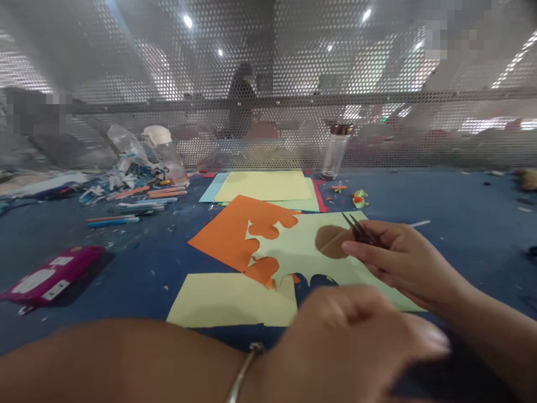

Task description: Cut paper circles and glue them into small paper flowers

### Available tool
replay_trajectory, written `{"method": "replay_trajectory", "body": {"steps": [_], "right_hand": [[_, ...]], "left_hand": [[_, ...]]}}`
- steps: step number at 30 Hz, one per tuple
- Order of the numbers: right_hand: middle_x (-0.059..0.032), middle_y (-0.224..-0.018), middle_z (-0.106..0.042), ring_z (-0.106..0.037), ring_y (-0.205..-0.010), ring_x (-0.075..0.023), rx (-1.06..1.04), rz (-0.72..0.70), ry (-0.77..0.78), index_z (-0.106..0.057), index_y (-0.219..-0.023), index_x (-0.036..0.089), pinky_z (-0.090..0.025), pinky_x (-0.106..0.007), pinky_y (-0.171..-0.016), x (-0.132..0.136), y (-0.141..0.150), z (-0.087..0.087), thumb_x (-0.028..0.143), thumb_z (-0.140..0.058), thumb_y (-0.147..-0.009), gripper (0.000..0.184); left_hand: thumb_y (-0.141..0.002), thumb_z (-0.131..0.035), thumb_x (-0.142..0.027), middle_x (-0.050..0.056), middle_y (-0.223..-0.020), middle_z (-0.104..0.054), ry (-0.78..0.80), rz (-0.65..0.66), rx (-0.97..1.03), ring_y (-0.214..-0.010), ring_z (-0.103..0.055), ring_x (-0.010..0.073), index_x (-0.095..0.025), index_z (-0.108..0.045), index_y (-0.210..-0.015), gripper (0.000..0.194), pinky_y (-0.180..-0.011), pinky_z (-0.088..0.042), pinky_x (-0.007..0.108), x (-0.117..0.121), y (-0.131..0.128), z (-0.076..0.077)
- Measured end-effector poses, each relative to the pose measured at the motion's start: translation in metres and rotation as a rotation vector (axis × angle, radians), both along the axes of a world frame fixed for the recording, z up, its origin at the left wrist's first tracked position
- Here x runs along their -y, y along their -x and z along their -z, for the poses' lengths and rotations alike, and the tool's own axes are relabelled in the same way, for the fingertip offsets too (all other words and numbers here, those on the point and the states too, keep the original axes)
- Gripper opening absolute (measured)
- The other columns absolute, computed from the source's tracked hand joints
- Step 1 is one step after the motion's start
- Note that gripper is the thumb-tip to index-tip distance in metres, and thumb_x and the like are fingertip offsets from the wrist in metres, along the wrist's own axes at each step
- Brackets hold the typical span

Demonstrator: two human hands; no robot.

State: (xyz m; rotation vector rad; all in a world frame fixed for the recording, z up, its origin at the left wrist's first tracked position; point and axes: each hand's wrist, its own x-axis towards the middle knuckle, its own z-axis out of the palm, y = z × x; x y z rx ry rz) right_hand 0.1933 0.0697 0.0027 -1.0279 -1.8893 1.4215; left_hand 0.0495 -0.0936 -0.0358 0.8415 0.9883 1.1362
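My right hand (394, 257) is closed around a pair of dark pointed tweezers (356, 225), whose two tips stand apart and point up and left. By its thumb, a round brown piece of cardboard (329, 242) lies over pale green paper (293, 246) with scalloped cut edges. Close to the camera, my left hand (348, 341) is curled and slightly blurred, crossing in front of the papers; whatever its fingertips hold is hidden. Left of the green paper is an orange sheet (222, 235) with rounded cut-outs. A pale yellow sheet (226, 302) lies nearer.
Stacked yellow paper (264, 186) lies at the back, near a glass bottle (334, 151). Paper scraps (359, 198) sit right of it. On the left are rolled paper strips (142, 207), a white-lidded bottle (165, 151) and a magenta packet (54, 274). A perforated metal screen (285, 73) stands behind.
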Motion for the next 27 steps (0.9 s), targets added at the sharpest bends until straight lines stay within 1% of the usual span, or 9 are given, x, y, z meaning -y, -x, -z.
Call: {"method": "replay_trajectory", "body": {"steps": [2, 4, 7, 10, 15, 18, 20, 24, 27], "right_hand": [[0.0097, -0.051, -0.036, -0.025, -0.042, -0.0044, -0.052, 0.029, 0.003, -0.058, -0.079, 0.019, -0.017, -0.021, -0.038, 0.0, -0.001, 0.0, 0.06, -0.08, -0.075, 0.047], [0.0093, -0.052, -0.036, -0.026, -0.042, -0.0043, -0.094, 0.055, 0.002, -0.058, -0.078, 0.019, -0.018, -0.021, -0.038, 0.0, 0.001, 0.0, 0.06, -0.081, -0.074, 0.048], [0.009, -0.052, -0.037, -0.025, -0.041, -0.0039, -0.106, 0.054, 0.012, -0.057, -0.076, 0.019, -0.018, -0.022, -0.037, 0.003, 0.006, 0.0, 0.061, -0.081, -0.073, 0.048], [0.0088, -0.051, -0.038, -0.025, -0.04, -0.0041, -0.069, 0.031, 0.004, -0.058, -0.073, 0.019, -0.018, -0.022, -0.037, 0.007, 0.012, 0.001, 0.058, -0.082, -0.073, 0.046], [0.0091, -0.051, -0.034, -0.026, -0.043, -0.0057, 0.03, -0.048, -0.082, -0.06, -0.077, 0.02, -0.02, -0.023, -0.039, 0.007, 0.013, 0.004, 0.053, -0.074, -0.083, 0.037], [0.0076, -0.058, -0.037, -0.027, -0.047, -0.0065, 0.085, -0.061, -0.149, -0.065, -0.087, 0.02, -0.021, -0.023, -0.042, 0.008, 0.009, 0.003, 0.055, -0.07, -0.087, 0.036], [0.0064, -0.061, -0.038, -0.026, -0.05, -0.007, 0.109, -0.1, -0.189, -0.066, -0.092, 0.018, -0.02, -0.024, -0.044, 0.008, 0.007, 0.0, 0.059, -0.064, -0.09, 0.041], [0.0056, -0.062, -0.037, -0.027, -0.053, -0.0082, 0.142, -0.194, -0.227, -0.065, -0.089, 0.017, -0.021, -0.025, -0.047, 0.011, 0.005, -0.004, 0.061, -0.056, -0.095, 0.046], [0.0052, -0.061, -0.037, -0.03, -0.054, -0.0091, 0.149, -0.221, -0.239, -0.062, -0.083, 0.018, -0.023, -0.025, -0.049, 0.012, 0.004, -0.004, 0.061, -0.051, -0.097, 0.047]], "left_hand": [[-0.089, -0.069, -0.042, -0.004, -0.061, -0.053, 0.055, -0.061, 0.031, -0.05, -0.043, 0.0076, -0.018, -0.059, -0.08, 0.028, -0.048, -0.035, 0.021, -0.026, 0.008, -0.022], [-0.084, -0.074, -0.038, -0.002, -0.07, -0.058, 0.12, -0.152, 0.075, -0.064, -0.053, 0.0107, -0.019, -0.058, -0.09, 0.026, -0.056, -0.042, 0.023, -0.043, 0.015, -0.032], [-0.077, -0.084, -0.036, 0.002, -0.097, -0.065, 0.114, -0.243, 0.175, -0.089, -0.061, 0.0146, -0.019, -0.058, -0.107, 0.043, -0.077, -0.049, 0.028, -0.057, 0.021, -0.03], [-0.077, -0.084, -0.03, 0.003, -0.101, -0.064, 0.023, -0.232, 0.209, -0.094, -0.058, 0.0132, -0.017, -0.06, -0.098, 0.035, -0.086, -0.045, 0.028, -0.067, 0.024, -0.022], [-0.079, -0.077, -0.025, -0.002, -0.078, -0.057, -0.049, -0.277, 0.159, -0.077, -0.052, 0.0106, -0.018, -0.053, -0.077, 0.026, -0.079, -0.042, 0.027, -0.073, 0.033, -0.02], [-0.079, -0.07, -0.018, -0.003, -0.075, -0.055, -0.087, -0.312, 0.076, -0.076, -0.052, 0.0109, -0.019, -0.048, -0.073, 0.022, -0.077, -0.042, 0.027, -0.071, 0.039, -0.021], [-0.077, -0.065, -0.014, -0.003, -0.074, -0.055, -0.088, -0.29, 0.029, -0.076, -0.054, 0.0116, -0.02, -0.045, -0.072, 0.022, -0.073, -0.043, 0.027, -0.07, 0.042, -0.023], [-0.077, -0.064, -0.013, -0.002, -0.074, -0.062, -0.063, -0.189, -0.04, -0.071, -0.056, 0.0108, -0.02, -0.046, -0.073, 0.019, -0.065, -0.043, 0.025, -0.069, 0.043, -0.025], [-0.078, -0.065, -0.014, 0.0, -0.079, -0.069, -0.067, -0.179, -0.041, -0.076, -0.061, 0.0117, -0.02, -0.046, -0.075, 0.02, -0.067, -0.044, 0.024, -0.07, 0.043, -0.024]]}}
